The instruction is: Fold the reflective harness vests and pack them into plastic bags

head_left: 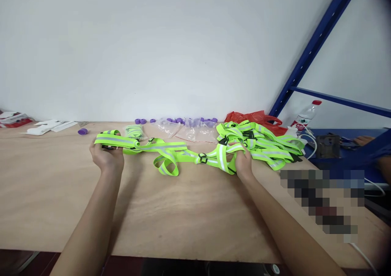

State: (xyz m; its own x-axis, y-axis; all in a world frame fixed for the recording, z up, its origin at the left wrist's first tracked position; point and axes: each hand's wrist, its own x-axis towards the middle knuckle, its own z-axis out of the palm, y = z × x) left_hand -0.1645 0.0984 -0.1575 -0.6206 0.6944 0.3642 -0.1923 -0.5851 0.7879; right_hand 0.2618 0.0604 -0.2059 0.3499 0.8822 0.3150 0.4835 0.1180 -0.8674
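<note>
A neon-yellow reflective strap harness (180, 155) with grey stripes and black buckles stretches between my two hands above the wooden table. My left hand (107, 154) is closed around its folded left end, and a black piece shows at the fingers. Around the right end, near a wide looped band, my right hand (243, 162) is closed; its fingers are partly hidden by the straps. One loop hangs down in the middle. Just beyond my right hand lies a heap of similar reflective straps (265, 141).
Along the wall lie clear plastic bags (195, 131), purple round pieces (179, 121) and a bagged strap bundle (134, 131). A red bag (255, 117) and a bottle (308, 113) stand behind the heap. White strips (50, 126) lie far left. Blue shelf framing (314, 43) rises at right.
</note>
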